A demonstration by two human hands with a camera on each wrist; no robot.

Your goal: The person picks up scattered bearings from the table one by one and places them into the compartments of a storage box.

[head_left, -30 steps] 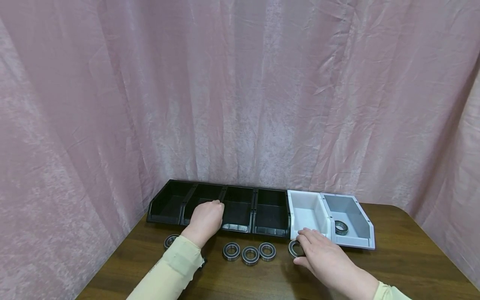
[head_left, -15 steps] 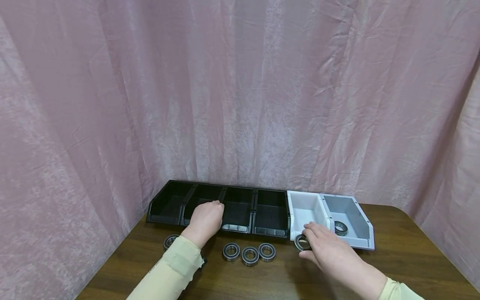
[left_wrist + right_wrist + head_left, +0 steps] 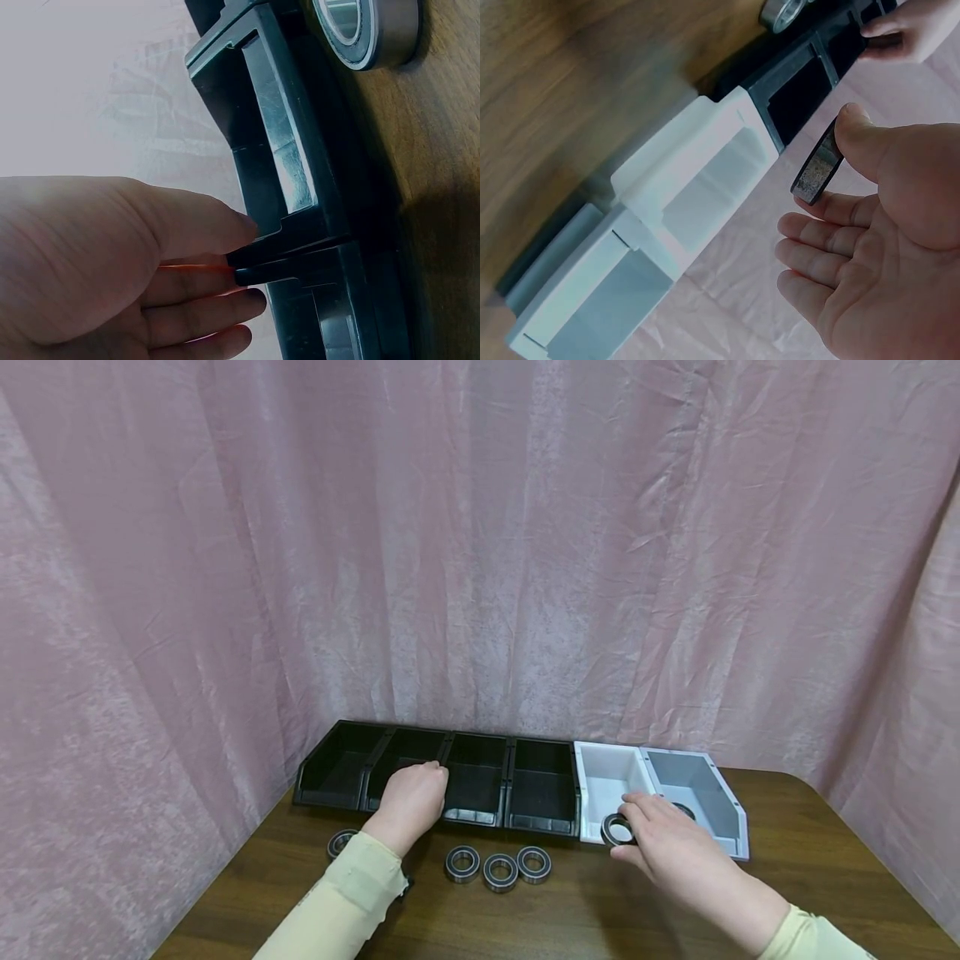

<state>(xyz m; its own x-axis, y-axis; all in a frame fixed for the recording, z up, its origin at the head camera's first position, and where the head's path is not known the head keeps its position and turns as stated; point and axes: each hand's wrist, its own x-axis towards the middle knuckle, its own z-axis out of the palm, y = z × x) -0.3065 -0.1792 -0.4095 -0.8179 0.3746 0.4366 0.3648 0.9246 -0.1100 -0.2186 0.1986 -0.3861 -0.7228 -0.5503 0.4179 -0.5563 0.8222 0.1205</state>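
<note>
My right hand (image 3: 678, 852) pinches a ball bearing (image 3: 817, 171) between thumb and index finger. In the right wrist view the bearing is seen edge-on, the other fingers extended below it. The head view shows it over the front lip of the white bin (image 3: 606, 764). My left hand (image 3: 411, 800) grips the divider between two black bins in the row; in the left wrist view its thumb (image 3: 217, 225) lies over the black bin wall (image 3: 292, 251). Inside the grey bin (image 3: 693, 777) at the right end, another bearing (image 3: 685, 810) is mostly hidden behind my right hand.
Several bearings lie flat on the wooden table (image 3: 555, 927): a close group of three with a middle bearing (image 3: 489, 877), and a single bearing (image 3: 334, 843) beside the left forearm. Four-sided black bins (image 3: 543, 768) adjoin the white one. A pink curtain (image 3: 480, 568) hangs behind.
My right hand has carried the bearing up and rightward, from the table in front of the white bin to over its front lip. The left hand has stayed in place.
</note>
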